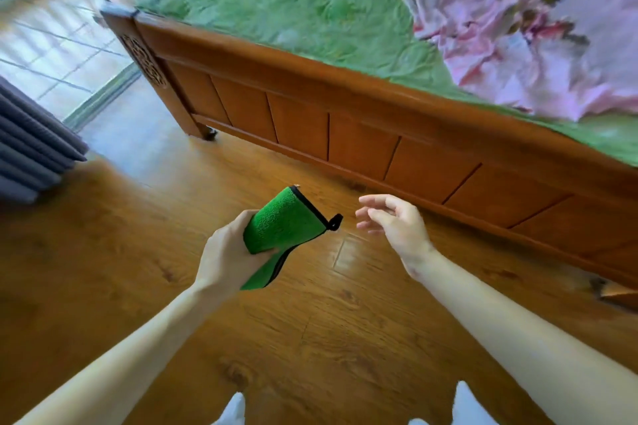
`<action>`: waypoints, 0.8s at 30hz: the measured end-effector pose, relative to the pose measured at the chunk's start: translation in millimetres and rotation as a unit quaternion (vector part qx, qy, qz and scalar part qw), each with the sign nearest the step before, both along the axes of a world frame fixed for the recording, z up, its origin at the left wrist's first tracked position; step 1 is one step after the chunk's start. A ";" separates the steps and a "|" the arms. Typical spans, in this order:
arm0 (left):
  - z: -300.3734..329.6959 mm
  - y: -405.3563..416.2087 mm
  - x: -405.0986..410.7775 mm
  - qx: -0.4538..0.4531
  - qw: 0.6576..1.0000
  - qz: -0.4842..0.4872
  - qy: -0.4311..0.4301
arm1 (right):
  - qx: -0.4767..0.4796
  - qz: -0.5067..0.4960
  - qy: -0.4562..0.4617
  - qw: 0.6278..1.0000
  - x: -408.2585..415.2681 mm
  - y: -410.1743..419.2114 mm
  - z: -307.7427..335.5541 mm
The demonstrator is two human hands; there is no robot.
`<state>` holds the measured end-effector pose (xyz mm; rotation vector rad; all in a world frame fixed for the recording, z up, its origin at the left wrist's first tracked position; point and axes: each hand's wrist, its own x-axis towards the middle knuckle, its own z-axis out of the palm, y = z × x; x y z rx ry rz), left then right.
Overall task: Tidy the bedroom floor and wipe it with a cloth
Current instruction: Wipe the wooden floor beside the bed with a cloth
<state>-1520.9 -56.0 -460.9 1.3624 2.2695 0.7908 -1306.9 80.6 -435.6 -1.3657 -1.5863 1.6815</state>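
Two bare hands reach out above the wooden floor [310, 321] beside the bed's footboard [362, 134]. Left hand [228, 255] wraps its grip round a folded green microfibre cloth [279, 224] with black edging, held in the air clear of the floor. Right hand [397, 222] hovers just beside the cloth, fingers spread and relaxed, touching nothing. Green bedding [293, 0] and a pink floral quilt [535, 28] lie on the bed.
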 end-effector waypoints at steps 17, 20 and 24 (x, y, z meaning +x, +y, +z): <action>403.7 -232.5 -92.3 0.034 0.982 0.176 0.050 | -0.032 0.180 0.042 0.982 -125.4 -130.6 405.3; 417.1 -274.2 -106.4 0.050 0.975 0.211 0.047 | -0.022 0.186 0.057 0.981 -152.6 -156.6 422.2; 419.7 -320.9 -120.5 0.065 0.959 0.274 0.041 | -0.021 0.196 0.074 0.978 -183.2 -192.5 427.7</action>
